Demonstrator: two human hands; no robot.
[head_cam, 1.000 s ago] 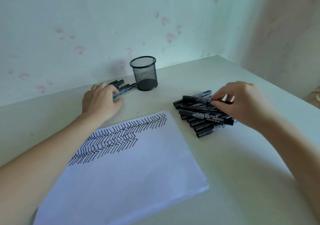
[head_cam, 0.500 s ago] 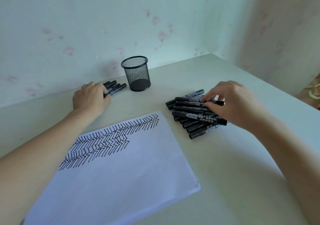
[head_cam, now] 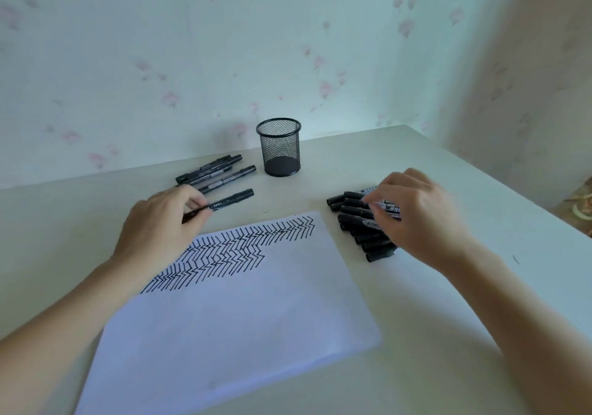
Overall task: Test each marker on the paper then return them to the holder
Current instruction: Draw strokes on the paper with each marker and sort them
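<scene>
A white sheet of paper (head_cam: 243, 312) lies in front of me, its upper left covered with rows of black zigzag strokes. My left hand (head_cam: 163, 222) holds one black marker (head_cam: 230, 199) just above the paper's top edge. A few capped markers (head_cam: 211, 169) lie side by side behind it. The black mesh holder (head_cam: 279, 147) stands near the wall with nothing visible inside. My right hand (head_cam: 416, 216) rests on a pile of several black markers (head_cam: 362, 222), fingers closed around one on top.
The pale table (head_cam: 432, 334) ends at a corner on the far right, with a floor area beyond it. A flowered wall rises directly behind the holder. A small dark mark sits on the table at the right.
My left hand has pulled one marker away from the group by the holder, toward the paper. My right hand stays on the pile. The camera view has shifted.
</scene>
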